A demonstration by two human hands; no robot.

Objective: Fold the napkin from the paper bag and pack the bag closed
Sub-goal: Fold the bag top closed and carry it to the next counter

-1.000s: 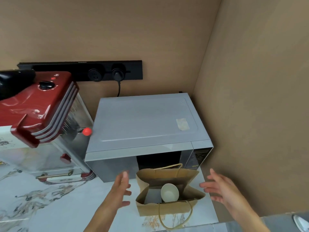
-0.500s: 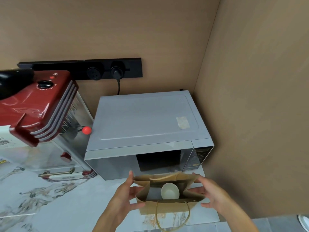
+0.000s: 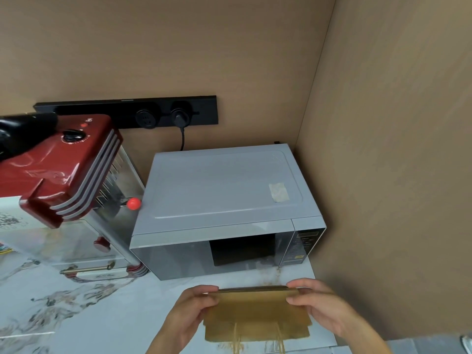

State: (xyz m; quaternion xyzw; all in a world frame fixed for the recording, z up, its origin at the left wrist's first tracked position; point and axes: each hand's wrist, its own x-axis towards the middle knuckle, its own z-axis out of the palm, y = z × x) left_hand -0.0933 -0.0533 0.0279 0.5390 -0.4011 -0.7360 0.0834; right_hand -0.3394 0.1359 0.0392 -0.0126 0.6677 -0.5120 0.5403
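The left hand [image 3: 190, 311] pinches the left end of the folded top edge of the paper bag [image 3: 255, 315], fingers curled over the crease and thumb on the near face. The right hand [image 3: 324, 306] grips the right end the same way. Both hands are clamped on the bag; neither is free.

The bag stands on the marble counter [image 3: 89, 307], just in front of the microwave [image 3: 224, 210], with its mouth pressed flat and turned toward the person. Two handle cords [image 3: 258, 341] hang down its near face. No napkin is visible; whether it lies inside cannot be determined.

Handling judgement: the bag is thin kraft paper, light, and stiff enough to take a crease but liable to tear at the corners. Hold it at both ends of the fold line, as now, and run pressure along the crease. Any contents may resist flattening; press gently.

To the left stands a red and chrome appliance [image 3: 63, 172]. A black socket strip [image 3: 127, 111] runs along the wall behind, with one plug inserted.
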